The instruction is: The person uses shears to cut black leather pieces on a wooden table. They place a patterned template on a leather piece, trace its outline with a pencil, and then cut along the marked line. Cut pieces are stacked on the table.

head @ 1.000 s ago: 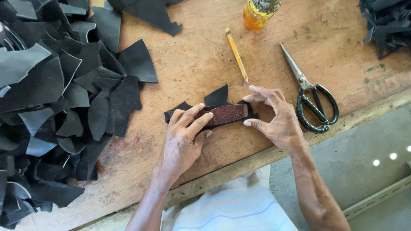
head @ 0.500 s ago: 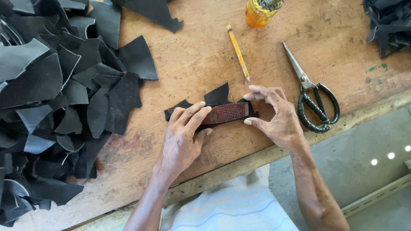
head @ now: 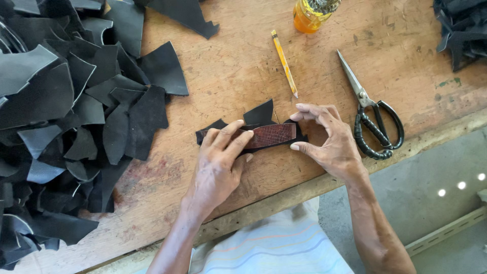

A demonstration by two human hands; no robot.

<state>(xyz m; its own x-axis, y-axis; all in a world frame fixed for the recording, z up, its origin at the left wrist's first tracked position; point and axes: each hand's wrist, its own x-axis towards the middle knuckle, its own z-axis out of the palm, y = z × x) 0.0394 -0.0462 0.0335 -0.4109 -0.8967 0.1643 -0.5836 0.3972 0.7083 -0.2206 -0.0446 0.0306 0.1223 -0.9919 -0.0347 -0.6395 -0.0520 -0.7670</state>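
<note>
Left hand (head: 219,160) flat, fingers open, pressing brown textured strip (head: 271,135); right hand (head: 329,142) pinches strip's right end. Scissors (head: 373,114) just right; bare table (head: 243,71) beyond.

You had a worn wooden workbench (head: 243,66) in front of you, its top scuffed and stained, with a reddish patch near the front edge. A big heap of black leather offcuts (head: 66,116) covered its left side, and a smaller dark pile (head: 461,30) sat at the far right corner. A yellow pencil (head: 284,63) lay slantwise near the middle, just below an orange jar (head: 310,15). Black-handled scissors (head: 370,114) lay to the right, blades pointing away from you. A reddish-brown textured strip (head: 271,136) lay on a black leather scrap (head: 258,114) near the front edge.
</note>
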